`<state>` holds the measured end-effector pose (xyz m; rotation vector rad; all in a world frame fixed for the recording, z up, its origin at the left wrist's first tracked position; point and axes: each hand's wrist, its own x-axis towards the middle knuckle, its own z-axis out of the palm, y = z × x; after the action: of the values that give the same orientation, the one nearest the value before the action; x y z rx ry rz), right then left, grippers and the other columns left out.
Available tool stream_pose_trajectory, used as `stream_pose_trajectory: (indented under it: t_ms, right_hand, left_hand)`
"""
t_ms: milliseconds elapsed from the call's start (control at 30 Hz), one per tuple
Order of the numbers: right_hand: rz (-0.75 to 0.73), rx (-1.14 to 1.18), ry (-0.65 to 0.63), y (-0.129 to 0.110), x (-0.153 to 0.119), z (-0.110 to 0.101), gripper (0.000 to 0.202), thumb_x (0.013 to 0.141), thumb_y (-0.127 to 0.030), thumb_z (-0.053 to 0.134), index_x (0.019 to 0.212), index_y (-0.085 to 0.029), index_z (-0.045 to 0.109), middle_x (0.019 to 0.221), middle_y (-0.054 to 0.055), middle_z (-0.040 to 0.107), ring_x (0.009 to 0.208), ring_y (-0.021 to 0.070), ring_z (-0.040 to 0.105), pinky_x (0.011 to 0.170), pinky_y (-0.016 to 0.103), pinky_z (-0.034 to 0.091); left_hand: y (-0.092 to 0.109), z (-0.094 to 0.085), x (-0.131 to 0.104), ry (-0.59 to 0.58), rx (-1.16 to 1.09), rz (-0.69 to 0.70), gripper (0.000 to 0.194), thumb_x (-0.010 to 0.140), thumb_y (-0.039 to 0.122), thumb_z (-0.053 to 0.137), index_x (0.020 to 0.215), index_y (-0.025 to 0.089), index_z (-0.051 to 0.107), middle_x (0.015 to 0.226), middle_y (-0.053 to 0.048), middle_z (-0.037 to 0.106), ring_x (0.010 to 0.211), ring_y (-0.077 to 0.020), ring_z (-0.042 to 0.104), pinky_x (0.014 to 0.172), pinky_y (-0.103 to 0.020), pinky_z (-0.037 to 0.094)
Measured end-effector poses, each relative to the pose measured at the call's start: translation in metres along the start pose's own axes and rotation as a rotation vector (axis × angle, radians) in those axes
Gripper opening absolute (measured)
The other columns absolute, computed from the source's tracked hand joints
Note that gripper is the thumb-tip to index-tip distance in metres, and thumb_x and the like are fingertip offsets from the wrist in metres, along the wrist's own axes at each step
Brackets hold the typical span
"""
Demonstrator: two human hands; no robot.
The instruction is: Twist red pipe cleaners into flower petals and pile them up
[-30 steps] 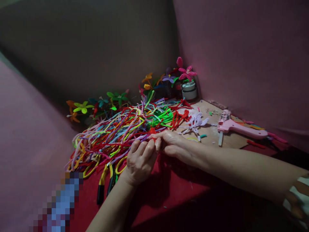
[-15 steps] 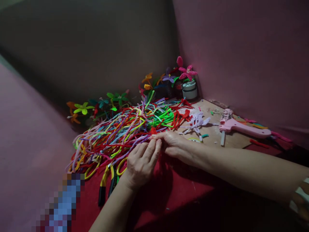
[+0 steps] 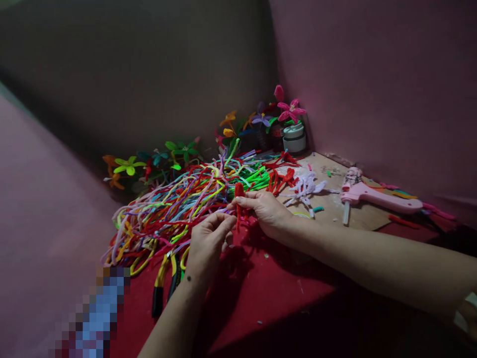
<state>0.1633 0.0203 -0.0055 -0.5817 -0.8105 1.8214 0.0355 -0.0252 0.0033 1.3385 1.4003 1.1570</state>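
Observation:
A red pipe-cleaner piece (image 3: 239,191), looped at the top with a stem hanging down, is pinched between the thumb and fingers of my right hand (image 3: 269,211). Just left of the stem is my left hand (image 3: 213,237), its thumb and fingers pressed together; whatever is between those fingertips is too small to make out. Behind both hands spreads a large heap of colourful pipe cleaners (image 3: 179,199). Bent red pieces (image 3: 280,182) and a pale lilac cluster (image 3: 307,186) lie beyond my right hand.
A pink glue gun (image 3: 383,197) lies on the board (image 3: 367,216) at the right. Yellow-and-black pliers (image 3: 160,283) rest left of my left wrist. Pipe-cleaner flowers (image 3: 290,110) and a lidded jar (image 3: 294,139) stand by the wall.
My hands have moved apart slightly, the left down and leftward, the right a little up. The red piece now shows more fully, with its loop upright and stem visible.

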Motion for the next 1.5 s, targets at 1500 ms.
stream_pose_trajectory:
  t_ms: [1500]
  right_hand:
    - [0.128,-0.165,-0.126,0.002,-0.004,0.002,0.017,0.064,-0.002,0.047,0.052,-0.010,0.056,0.049,0.001,0.054,0.039,0.0074,0.043,0.042,0.023,0.033]
  left_hand:
    - [0.004,-0.009,-0.011,0.087,0.329,0.655,0.014,0.077,0.016,0.057,0.086,0.021,0.066,0.081,-0.001,0.061,0.070,-0.0110,0.057,0.063,-0.022,0.047]
